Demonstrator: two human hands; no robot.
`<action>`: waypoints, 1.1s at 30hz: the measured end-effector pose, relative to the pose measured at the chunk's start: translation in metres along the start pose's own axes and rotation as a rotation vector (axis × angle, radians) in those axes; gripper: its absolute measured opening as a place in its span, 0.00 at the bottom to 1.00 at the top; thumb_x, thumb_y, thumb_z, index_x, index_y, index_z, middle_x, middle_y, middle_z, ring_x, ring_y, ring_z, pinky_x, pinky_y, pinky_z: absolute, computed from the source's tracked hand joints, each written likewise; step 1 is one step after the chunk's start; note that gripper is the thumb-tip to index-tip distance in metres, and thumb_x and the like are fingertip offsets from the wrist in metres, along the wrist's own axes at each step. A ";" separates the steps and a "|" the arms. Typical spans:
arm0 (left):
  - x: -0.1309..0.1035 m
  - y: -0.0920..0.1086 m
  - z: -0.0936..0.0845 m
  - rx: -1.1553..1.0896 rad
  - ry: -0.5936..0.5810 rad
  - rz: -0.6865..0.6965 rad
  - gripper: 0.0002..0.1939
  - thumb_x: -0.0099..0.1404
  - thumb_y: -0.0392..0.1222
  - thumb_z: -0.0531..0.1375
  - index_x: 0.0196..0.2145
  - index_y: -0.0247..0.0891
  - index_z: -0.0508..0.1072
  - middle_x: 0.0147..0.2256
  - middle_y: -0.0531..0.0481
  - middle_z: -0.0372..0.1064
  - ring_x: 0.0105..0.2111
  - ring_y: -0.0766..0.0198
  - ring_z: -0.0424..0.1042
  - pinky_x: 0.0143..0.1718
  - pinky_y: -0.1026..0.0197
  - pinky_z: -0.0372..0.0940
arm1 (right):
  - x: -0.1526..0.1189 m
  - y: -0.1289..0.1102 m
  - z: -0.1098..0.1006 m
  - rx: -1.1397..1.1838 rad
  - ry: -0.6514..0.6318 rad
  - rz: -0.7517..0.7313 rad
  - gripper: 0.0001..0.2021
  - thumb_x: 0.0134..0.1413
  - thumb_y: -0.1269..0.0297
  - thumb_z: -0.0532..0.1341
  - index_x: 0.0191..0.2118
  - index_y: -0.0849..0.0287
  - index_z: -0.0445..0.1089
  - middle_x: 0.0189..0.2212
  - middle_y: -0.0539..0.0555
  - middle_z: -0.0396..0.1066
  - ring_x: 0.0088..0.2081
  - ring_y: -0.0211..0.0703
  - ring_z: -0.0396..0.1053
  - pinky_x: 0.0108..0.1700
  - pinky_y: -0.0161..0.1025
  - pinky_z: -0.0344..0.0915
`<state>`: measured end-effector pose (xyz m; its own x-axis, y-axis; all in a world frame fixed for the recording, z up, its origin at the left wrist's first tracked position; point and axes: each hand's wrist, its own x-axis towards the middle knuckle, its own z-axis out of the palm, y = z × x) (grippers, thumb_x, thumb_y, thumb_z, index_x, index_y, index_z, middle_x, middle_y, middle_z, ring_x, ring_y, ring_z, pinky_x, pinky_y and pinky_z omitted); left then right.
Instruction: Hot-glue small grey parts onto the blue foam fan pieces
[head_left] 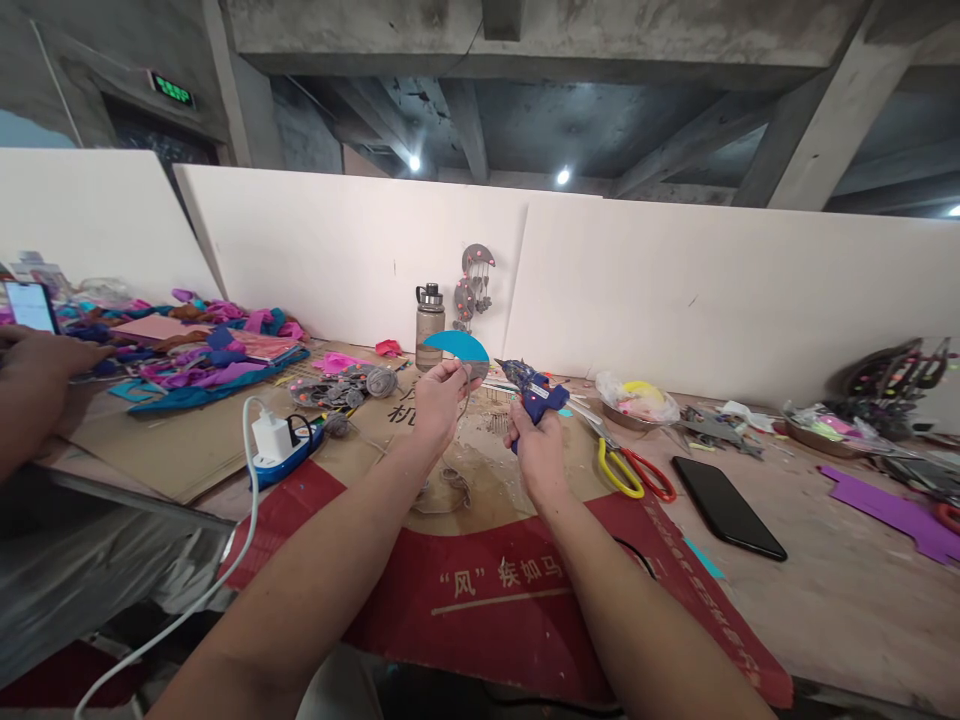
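Note:
A blue and grey crescent-shaped piece (459,346) is pinched in my left hand (441,400), with a thin grey cord hanging by the fingers. My right hand (538,445) is wrapped round the handle of a dark blue glue gun (541,398). The gun's nozzle points left toward the crescent, a small distance from it. Both hands are above a brown and red cardboard sheet (465,570). Behind the crescent a bottle (430,322) stands upright. Scissors with yellow and red handles (630,470) lie right of my right hand.
A black phone (729,507) lies at the right, near a purple strip (892,512). White plugs sit in a blue power strip (283,460) at the left. Colourful scraps (217,350) are heaped farther left, where another person's hand (52,360) is near a phone. White panels (352,255) stand behind.

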<state>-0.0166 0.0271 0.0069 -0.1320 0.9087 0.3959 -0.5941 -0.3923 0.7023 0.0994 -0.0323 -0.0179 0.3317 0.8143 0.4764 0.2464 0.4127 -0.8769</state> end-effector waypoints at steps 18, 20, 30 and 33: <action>0.001 0.000 0.000 0.041 0.023 0.012 0.11 0.47 0.41 0.67 0.22 0.34 0.68 0.23 0.56 0.60 0.25 0.72 0.62 0.41 0.58 0.69 | 0.016 0.019 -0.007 0.165 -0.049 0.229 0.12 0.46 0.53 0.59 0.28 0.57 0.63 0.18 0.48 0.64 0.19 0.38 0.61 0.22 0.35 0.58; 0.000 -0.001 0.001 0.060 0.021 0.020 0.11 0.47 0.41 0.68 0.23 0.34 0.69 0.24 0.55 0.62 0.27 0.71 0.64 0.41 0.57 0.69 | 0.021 0.030 -0.009 0.011 -0.102 0.290 0.12 0.44 0.54 0.60 0.25 0.58 0.65 0.19 0.51 0.67 0.21 0.39 0.63 0.23 0.35 0.57; 0.002 -0.001 0.000 0.103 0.019 0.004 0.11 0.47 0.40 0.67 0.24 0.33 0.69 0.26 0.54 0.65 0.28 0.70 0.66 0.41 0.57 0.68 | 0.032 0.047 -0.025 -0.775 -0.005 0.246 0.15 0.38 0.52 0.66 0.23 0.59 0.67 0.39 0.70 0.70 0.53 0.67 0.60 0.51 0.63 0.52; 0.002 -0.001 0.000 0.123 0.009 -0.005 0.10 0.47 0.40 0.66 0.24 0.33 0.69 0.26 0.54 0.64 0.29 0.70 0.66 0.40 0.58 0.68 | 0.033 0.040 -0.033 -0.938 0.071 0.177 0.16 0.43 0.52 0.62 0.30 0.61 0.71 0.45 0.72 0.67 0.54 0.71 0.57 0.52 0.66 0.50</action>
<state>-0.0161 0.0291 0.0066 -0.1368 0.9119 0.3869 -0.4929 -0.4015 0.7719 0.1504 -0.0022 -0.0347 0.4814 0.7939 0.3715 0.8062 -0.2347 -0.5431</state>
